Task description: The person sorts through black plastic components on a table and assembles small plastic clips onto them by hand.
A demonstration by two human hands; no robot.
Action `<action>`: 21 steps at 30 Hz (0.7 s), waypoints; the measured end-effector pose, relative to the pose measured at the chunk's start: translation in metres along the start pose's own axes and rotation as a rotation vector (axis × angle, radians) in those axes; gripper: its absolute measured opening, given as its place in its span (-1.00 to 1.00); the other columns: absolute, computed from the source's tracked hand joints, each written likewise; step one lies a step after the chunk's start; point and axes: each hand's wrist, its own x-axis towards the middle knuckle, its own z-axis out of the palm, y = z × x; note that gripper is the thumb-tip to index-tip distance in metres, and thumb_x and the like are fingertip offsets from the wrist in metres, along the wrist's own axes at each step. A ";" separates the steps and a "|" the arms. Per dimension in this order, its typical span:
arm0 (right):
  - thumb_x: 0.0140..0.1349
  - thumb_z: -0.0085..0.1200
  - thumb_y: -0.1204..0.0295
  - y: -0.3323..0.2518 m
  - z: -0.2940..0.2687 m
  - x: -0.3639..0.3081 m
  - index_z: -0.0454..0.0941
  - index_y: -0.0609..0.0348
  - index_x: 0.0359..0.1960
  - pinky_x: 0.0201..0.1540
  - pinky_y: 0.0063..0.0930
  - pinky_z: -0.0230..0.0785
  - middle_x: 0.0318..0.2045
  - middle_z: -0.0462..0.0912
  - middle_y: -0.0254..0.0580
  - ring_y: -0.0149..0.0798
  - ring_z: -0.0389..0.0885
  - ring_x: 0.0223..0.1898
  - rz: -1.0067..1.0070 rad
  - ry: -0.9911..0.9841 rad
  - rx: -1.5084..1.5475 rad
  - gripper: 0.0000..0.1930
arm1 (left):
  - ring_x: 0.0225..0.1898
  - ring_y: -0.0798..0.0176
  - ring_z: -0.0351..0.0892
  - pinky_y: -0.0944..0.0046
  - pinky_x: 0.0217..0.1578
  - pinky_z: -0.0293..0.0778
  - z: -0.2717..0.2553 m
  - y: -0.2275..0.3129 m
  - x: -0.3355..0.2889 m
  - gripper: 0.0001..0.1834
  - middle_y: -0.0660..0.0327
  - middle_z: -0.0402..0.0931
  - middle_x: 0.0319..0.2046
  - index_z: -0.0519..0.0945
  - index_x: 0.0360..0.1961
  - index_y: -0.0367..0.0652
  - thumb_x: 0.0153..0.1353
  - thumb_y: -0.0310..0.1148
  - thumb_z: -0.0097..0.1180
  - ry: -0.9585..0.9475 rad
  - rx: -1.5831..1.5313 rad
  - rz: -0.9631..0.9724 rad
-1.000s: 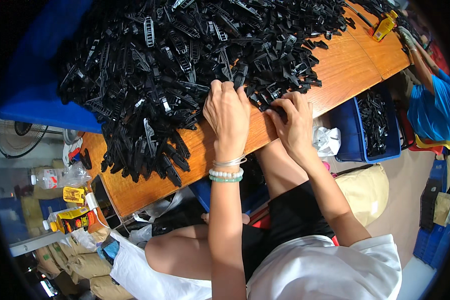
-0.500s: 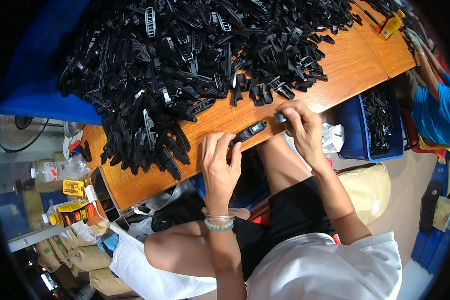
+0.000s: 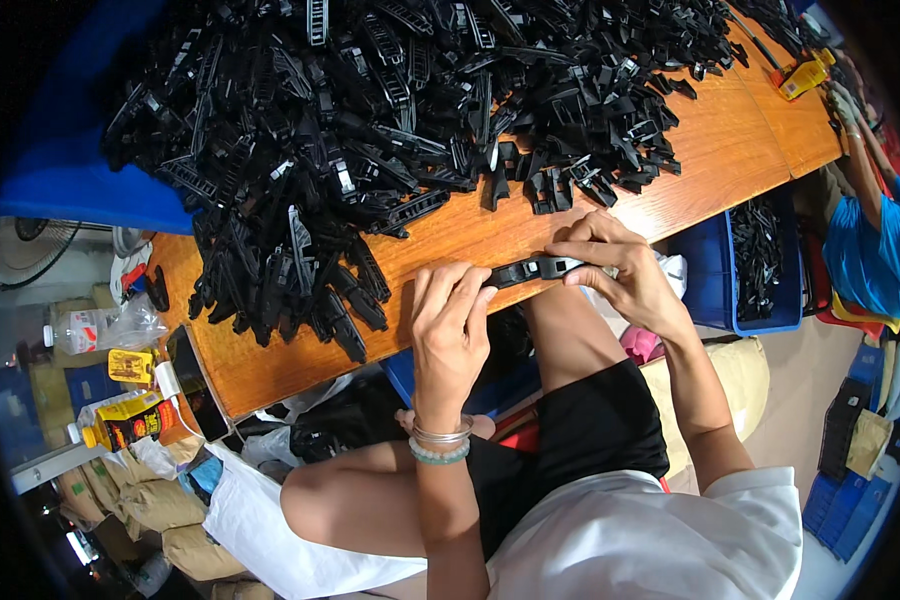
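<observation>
Just then, a slim black part (image 3: 532, 270) was pinched at its ends by the left hand (image 3: 448, 325) and the right hand (image 3: 632, 277), near the front edge of the bench (image 3: 725, 165).

The wooden surface (image 3: 740, 135) bears a heap of black parts (image 3: 360, 130) toward eleven o'clock and a yellow bottle (image 3: 805, 75) at two.

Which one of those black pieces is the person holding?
The long black piece between the left grip and right grip, by the near edge of the wooden table. Only this one is held; the black pile lies untouched.
</observation>
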 end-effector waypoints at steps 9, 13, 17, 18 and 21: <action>0.07 0.22 0.46 -0.003 0.005 0.004 0.65 0.24 -0.14 -0.07 -0.26 0.27 -0.31 0.53 -0.16 -0.10 0.44 -0.19 0.040 0.037 0.026 -0.72 | -0.27 0.00 0.50 0.13 -0.21 0.43 -0.002 0.000 -0.001 -0.79 0.05 0.54 -0.33 0.61 -0.29 -0.34 -0.01 -0.68 0.19 0.002 -0.008 -0.009; 0.06 0.22 0.47 -0.004 0.013 0.005 0.66 0.22 -0.16 -0.06 -0.26 0.26 -0.31 0.51 -0.17 -0.11 0.42 -0.19 -0.050 0.061 -0.078 -0.72 | -0.27 0.00 0.49 0.13 -0.22 0.43 -0.001 0.002 -0.001 -0.80 0.05 0.54 -0.33 0.61 -0.29 -0.34 -0.01 -0.67 0.19 0.006 -0.005 -0.010; 0.01 0.24 0.49 -0.009 0.021 0.008 0.66 0.23 -0.17 -0.07 -0.24 0.25 -0.32 0.50 -0.15 -0.10 0.42 -0.20 -0.148 0.086 -0.177 -0.71 | -0.26 0.01 0.49 0.13 -0.21 0.43 0.001 0.008 0.001 -0.80 0.05 0.54 -0.33 0.61 -0.30 -0.35 -0.01 -0.67 0.20 -0.017 -0.005 -0.002; 0.01 0.24 0.51 -0.011 0.024 0.007 0.66 0.24 -0.17 -0.09 -0.24 0.28 -0.31 0.51 -0.14 -0.09 0.44 -0.21 -0.122 0.095 -0.181 -0.71 | -0.27 0.01 0.51 0.14 -0.22 0.44 -0.001 0.008 0.002 -0.80 0.06 0.54 -0.33 0.61 -0.28 -0.35 0.00 -0.66 0.20 -0.022 0.007 0.011; 0.02 0.21 0.58 -0.019 0.025 -0.006 0.65 0.26 -0.16 -0.15 -0.26 0.35 -0.30 0.52 -0.11 -0.07 0.50 -0.23 -0.068 0.088 -0.124 -0.72 | -0.29 0.03 0.53 0.17 -0.25 0.46 -0.008 0.007 0.001 -0.80 0.06 0.54 -0.33 0.62 -0.26 -0.36 0.03 -0.64 0.21 -0.039 -0.044 -0.002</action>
